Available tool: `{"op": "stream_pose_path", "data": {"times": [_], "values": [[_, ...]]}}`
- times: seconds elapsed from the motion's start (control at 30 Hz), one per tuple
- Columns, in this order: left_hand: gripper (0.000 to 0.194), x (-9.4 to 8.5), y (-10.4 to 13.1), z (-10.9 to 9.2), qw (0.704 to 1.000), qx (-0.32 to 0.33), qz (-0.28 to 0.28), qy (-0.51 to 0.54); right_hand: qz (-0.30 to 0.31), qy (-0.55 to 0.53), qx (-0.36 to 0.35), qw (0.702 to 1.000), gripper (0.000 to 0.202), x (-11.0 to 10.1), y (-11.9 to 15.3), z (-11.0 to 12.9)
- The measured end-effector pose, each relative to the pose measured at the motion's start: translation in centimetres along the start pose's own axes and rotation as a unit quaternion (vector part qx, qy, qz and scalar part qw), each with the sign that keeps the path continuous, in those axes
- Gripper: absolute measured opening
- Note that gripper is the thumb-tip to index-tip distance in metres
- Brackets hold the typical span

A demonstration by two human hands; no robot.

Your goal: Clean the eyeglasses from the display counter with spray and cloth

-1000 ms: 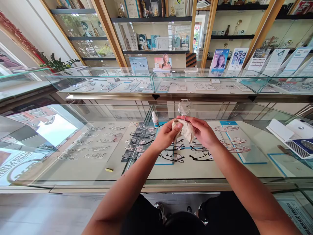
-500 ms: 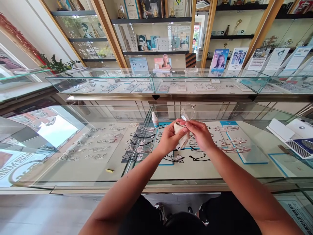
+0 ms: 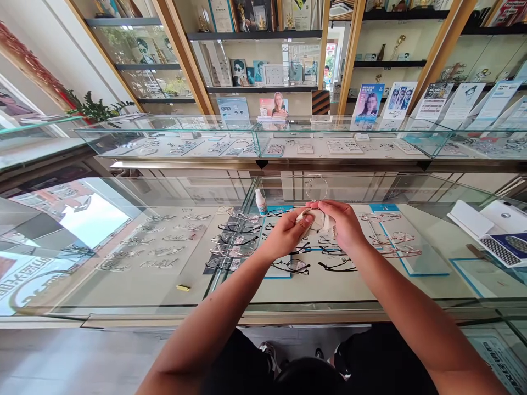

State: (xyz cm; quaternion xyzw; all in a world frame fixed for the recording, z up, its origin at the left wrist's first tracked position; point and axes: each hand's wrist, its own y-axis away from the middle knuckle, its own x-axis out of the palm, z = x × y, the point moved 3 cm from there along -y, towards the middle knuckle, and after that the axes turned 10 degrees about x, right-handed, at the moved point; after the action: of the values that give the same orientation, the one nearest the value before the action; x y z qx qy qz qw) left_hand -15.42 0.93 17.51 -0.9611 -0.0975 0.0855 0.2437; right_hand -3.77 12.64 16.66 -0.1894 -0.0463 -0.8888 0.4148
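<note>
My left hand [image 3: 285, 233] is closed on a cream cloth [image 3: 318, 220], its thumb pressing the cloth against a lens. Close beside it, my right hand [image 3: 345, 224] pinches a pair of thin-rimmed glasses [image 3: 317, 189] near the middle of the frame. One round lens stands up above the fingers, and the other is wrapped in the cloth. Both hands are over the glass counter, where rows of dark-framed glasses [image 3: 292, 266] show below them. A white spray bottle [image 3: 261, 203] stands upright to the left of the hands.
Pink-framed glasses [image 3: 397, 249] show on the right, clear ones [image 3: 160, 251] on the left. A small yellow object [image 3: 183, 287] is near the front left. A white and blue box [image 3: 504, 241] stands far right. Another glass display case [image 3: 288, 125] runs across behind the counter.
The glasses have turned, so the upper lens now faces me more squarely. The cloth is spread wider over the lower lens, and my right hand has shifted slightly right.
</note>
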Motion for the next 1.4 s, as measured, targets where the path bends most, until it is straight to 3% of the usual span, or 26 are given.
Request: {"op": "stream_pose_path", "data": {"times": [0.13,0.43,0.73,0.87,1.0,1.23,1.33,1.4], "values": [[0.051,-0.1,-0.1,0.2,0.999,-0.005,0.036,0.003,-0.007,-0.010,0.017,1.000,0.027,-0.1,-0.2,0.1],[0.057,0.5,-0.3,1.0,0.999,0.011,-0.047,0.020,0.000,-0.015,0.028,0.999,0.029,0.4,0.2,-0.6],[0.066,0.2,0.3,1.3,0.989,0.013,-0.146,0.005,0.065,0.039,-0.001,0.997,0.028,1.3,0.8,-1.1],[0.073,0.1,-0.1,1.0,0.990,0.008,-0.139,-0.001,0.030,0.030,0.028,0.999,0.033,1.0,0.7,-1.1],[0.069,-0.1,-0.4,0.8,0.995,-0.001,-0.103,0.012,-0.003,-0.010,-0.002,1.000,0.024,0.2,0.3,-0.2],[0.060,-3.0,-0.7,1.3,0.970,0.010,-0.240,0.023,-0.060,-0.014,-0.096,0.993,0.015,-2.9,-0.6,2.8],[0.060,-3.5,-0.7,1.2,0.966,0.009,-0.254,0.042,-0.069,-0.015,-0.113,0.991,0.013,-3.5,-0.7,3.6],[0.067,-3.5,-0.6,0.6,0.967,0.058,-0.249,-0.016,-0.059,0.007,-0.118,0.991,0.015,-3.5,-0.6,3.9]]}}
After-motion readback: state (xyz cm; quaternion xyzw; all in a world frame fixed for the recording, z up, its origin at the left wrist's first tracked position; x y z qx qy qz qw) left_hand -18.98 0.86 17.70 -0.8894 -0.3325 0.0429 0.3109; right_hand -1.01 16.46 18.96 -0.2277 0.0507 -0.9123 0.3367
